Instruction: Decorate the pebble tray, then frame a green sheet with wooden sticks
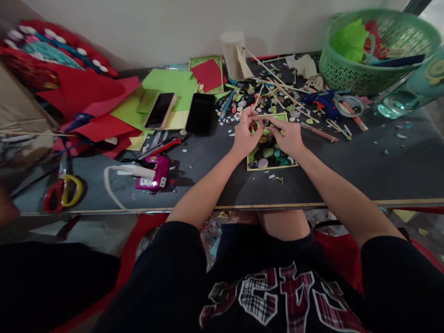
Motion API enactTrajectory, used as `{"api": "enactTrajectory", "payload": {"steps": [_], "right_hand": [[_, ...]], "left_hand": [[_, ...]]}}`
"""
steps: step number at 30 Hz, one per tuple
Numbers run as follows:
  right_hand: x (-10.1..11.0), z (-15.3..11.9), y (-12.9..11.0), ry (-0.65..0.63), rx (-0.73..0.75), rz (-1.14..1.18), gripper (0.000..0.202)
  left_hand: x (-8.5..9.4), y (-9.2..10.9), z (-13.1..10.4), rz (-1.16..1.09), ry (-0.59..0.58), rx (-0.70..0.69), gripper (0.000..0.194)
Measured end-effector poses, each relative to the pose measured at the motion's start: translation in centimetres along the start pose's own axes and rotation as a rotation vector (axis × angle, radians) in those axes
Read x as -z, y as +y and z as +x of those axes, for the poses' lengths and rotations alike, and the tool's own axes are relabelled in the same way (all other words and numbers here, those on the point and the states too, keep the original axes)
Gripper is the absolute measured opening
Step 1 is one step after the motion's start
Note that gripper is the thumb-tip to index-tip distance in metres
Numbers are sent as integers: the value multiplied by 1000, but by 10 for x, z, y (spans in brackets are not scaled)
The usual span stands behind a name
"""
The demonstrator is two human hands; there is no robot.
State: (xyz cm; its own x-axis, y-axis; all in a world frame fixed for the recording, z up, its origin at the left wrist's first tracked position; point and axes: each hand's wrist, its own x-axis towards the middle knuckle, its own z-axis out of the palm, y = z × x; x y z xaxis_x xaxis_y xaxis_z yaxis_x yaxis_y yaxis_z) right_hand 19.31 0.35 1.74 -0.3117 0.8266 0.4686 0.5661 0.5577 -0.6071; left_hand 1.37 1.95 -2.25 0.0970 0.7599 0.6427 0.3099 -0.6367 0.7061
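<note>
A small rectangular frame of pale sticks (273, 169) with a green backing lies on the dark table in front of me. Smooth pebbles (268, 152) in black, green, grey and lilac fill much of its inside. Over the frame's upper part, my left hand (247, 133) has thumb and fingers drawn together. My right hand (288, 137) meets it from the other side, its fingertips pinched close to the left ones. Whatever small thing sits between the fingertips is too hidden to name.
Loose pebbles, paper scraps and thin sticks (284, 90) are heaped behind the frame. A blue glue gun (322, 102), tape roll (349, 106), green basket (367, 76) and glass (398, 104) stand right. Leftward are two phones (200, 113), a purple power adapter (157, 172), scissors (64, 192) and coloured paper.
</note>
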Motion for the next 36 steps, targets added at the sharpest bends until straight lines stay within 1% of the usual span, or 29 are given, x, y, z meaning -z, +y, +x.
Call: {"api": "enactTrajectory", "payload": {"steps": [4,10,13,17,22,25,31,36], "right_hand": [[0,0,-3,-10,37,0,41],[-1,1,-2,-6,-7,73,39],[-1,2,0,14,-24,85,39],[-2,2,3,10,-36,84,39],[0,1,-2,-21,-32,49,37],[1,1,-5,-30,-13,22,36],[0,0,-5,-27,29,-9,39],[-2,0,-4,-9,11,19,41]], "left_hand": [[3,4,0,24,2,-14,52],[5,9,0,50,23,-46,50],[4,8,0,82,7,-67,46],[3,6,-1,108,-28,-96,46],[4,8,-2,152,-10,-59,47],[4,11,-3,162,8,-60,47],[5,13,-4,180,16,-56,41],[5,13,-3,175,21,-50,43]]}}
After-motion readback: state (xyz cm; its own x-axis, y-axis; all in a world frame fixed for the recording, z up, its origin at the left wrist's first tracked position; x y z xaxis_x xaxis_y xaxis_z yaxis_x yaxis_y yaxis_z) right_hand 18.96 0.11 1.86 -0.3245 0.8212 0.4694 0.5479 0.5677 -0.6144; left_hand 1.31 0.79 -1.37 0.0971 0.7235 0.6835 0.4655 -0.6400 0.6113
